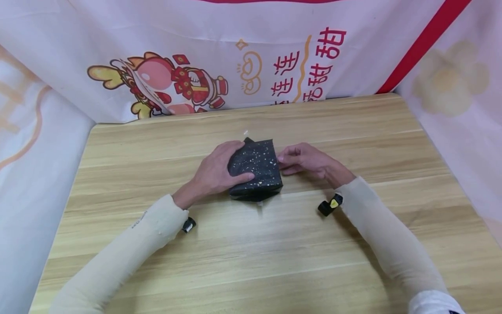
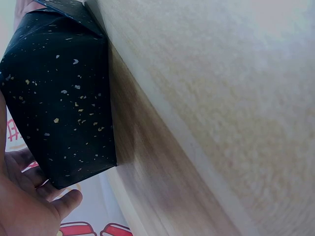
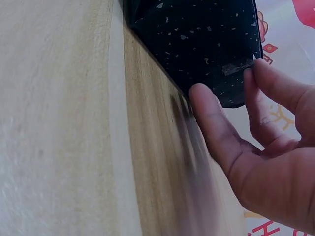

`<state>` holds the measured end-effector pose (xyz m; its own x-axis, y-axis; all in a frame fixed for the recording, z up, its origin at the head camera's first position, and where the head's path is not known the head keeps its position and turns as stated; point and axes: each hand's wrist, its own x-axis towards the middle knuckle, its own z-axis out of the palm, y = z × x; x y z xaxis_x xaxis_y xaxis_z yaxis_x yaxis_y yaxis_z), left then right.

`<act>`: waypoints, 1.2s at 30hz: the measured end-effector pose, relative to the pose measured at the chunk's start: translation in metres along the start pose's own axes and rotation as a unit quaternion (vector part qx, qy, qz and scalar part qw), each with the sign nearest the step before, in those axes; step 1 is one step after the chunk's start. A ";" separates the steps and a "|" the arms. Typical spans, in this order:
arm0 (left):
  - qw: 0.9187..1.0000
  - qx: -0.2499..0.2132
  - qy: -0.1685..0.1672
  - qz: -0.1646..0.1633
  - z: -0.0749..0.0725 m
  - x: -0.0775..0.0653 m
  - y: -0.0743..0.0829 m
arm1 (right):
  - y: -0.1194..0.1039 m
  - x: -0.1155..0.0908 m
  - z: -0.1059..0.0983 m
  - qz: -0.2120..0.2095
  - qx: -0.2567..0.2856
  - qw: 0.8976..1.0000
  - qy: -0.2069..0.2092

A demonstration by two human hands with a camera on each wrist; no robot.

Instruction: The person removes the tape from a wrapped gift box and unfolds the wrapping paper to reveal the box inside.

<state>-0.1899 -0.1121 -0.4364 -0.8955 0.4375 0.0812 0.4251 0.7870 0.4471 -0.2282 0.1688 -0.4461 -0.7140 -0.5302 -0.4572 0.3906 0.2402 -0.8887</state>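
A box wrapped in black, gold-and-white speckled paper (image 1: 256,163) rests on the wooden table. My left hand (image 1: 219,168) grips its left side, thumb across the top and fingers at the far edge; the left wrist view shows this hand (image 2: 32,201) at one end of the wrapped box (image 2: 69,103). At the right side, my right hand (image 1: 303,159) has its fingertips close against the paper. In the right wrist view, two fingertips of that hand (image 3: 275,147) meet at the end of a clear tape strip (image 3: 237,66) stuck on the box, while another finger touches the lower edge.
The wooden table (image 1: 251,253) spreads around the box. Behind it hangs a printed white cloth (image 1: 251,26) with a cartoon figure and red characters. Black straps with small devices sit at the left wrist (image 1: 189,224) and right wrist (image 1: 330,205).
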 end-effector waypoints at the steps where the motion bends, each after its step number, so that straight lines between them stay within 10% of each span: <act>1: 1.000 0.000 0.000 0.000 0.000 0.000 0.000 | 0.001 0.000 0.000 0.000 0.004 1.000 0.000; 36: 1.000 -0.002 -0.004 -0.002 0.000 0.000 0.000 | 0.012 0.001 -0.004 -0.014 0.070 0.997 -0.009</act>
<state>-0.1900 -0.1120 -0.4362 -0.8962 0.4377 0.0724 0.4209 0.7869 0.4513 -0.2270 0.1747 -0.4571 -0.7162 -0.5492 -0.4305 0.4489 0.1097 -0.8868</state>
